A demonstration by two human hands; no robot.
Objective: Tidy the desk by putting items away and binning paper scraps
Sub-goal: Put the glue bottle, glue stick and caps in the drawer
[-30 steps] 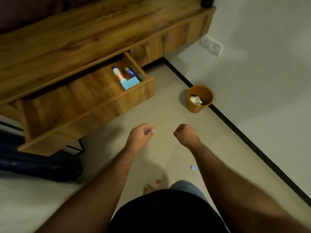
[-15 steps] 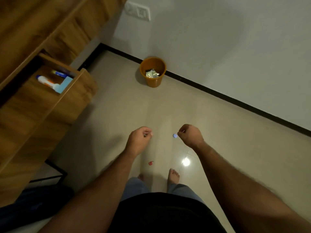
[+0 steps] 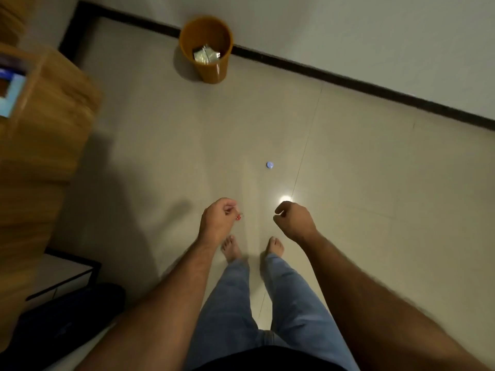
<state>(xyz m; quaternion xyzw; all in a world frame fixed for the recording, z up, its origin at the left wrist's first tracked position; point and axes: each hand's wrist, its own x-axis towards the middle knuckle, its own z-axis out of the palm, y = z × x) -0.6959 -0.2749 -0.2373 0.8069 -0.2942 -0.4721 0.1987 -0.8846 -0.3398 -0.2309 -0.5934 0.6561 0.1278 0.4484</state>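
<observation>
left hand: curled, pinching something thin; what it is, can't tell
right hand: grip curled, holds nothing visible
bin: orange, on floor by wall, well ahead of both hands; crumpled paper scraps inside
blue cap: floor, between hands and bin

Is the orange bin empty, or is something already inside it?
Not empty: the upright orange bin holds crumpled, shiny scraps at the bottom.

Orange bin by the wall; both hands curled over floor
</observation>
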